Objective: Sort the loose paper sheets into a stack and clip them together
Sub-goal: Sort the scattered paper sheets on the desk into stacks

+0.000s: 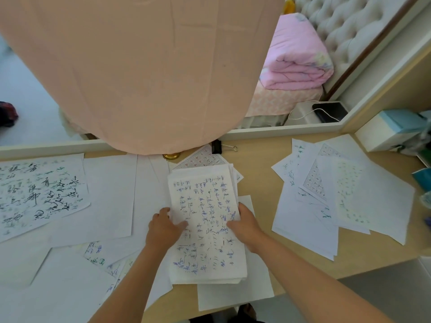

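Left fingers (pixel 180 225): thumb laid across the top sheet, the rest curled round the pile's 9 o'clock edge; what lies under the paper is hidden
Right fingers (pixel 234 223): thumb on top at the 3 o'clock edge, pinching the same pile from the other side
Left hand (pixel 163 229) and right hand (pixel 246 228): facing each other across the pile's middle, seemingly to square it
Stack (pixel 205 252): handwritten sheets lying lengthwise toward 12 o'clock on the surface (pixel 256 166), ragged at the far end; probably light, limp and slippery sheet on sheet, so it would sag or fan if lifted by a corner; best held by both long edges and tapped on a short edge
Binder clip (pixel 218 146): black, at 12 o'clock just beyond the pile; its bite probably suits a squared short edge
Loose sheets (pixel 338 199): an overlapping spread at 3 o'clock, well apart; thin, so likely easier slid than picked up flat
Calligraphy sheet (pixel 39 194): at 9 o'clock, blank sheets beside it and more at 7 o'clock
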Demonstrator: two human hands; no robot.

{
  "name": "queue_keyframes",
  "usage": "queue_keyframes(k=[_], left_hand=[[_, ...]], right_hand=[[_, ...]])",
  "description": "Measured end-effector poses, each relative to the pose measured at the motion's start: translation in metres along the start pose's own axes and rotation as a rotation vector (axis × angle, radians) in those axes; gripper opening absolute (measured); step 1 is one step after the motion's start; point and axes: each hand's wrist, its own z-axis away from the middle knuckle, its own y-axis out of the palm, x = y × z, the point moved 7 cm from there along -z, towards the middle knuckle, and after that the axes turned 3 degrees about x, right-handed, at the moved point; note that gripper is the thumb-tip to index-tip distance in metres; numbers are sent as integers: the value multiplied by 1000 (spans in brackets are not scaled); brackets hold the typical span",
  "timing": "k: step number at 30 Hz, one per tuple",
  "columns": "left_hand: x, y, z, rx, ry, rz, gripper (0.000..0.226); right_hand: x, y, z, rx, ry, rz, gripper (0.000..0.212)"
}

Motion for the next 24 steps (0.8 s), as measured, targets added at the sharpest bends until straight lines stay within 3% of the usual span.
queue_keyframes(k=[4,8,10,12,15,21,24], left_hand=[[-21,6,3,158,-14,450,69],[-33,42,26,266,5,255,25],[-35,61,36,227,56,14,19],[-33,75,44,135,74,-178,33],[-33,85,58,38,-4,-189,59],[-26,89,61,69,-173,-111,78],[-27,89,61,76,-165,5,76]], right_hand=[[8,-26,1,28,-10,-36,46],[-13,-51,3,-10,103,79,42],[-35,-52,4,-9,172,135,42],[-53,-51,4,-33,199,186,54],[-66,-51,-3,-99,218,207,70],[-65,-47,-6,-67,285,8,59],[-68,-51,-1,-105,346,201,57]])
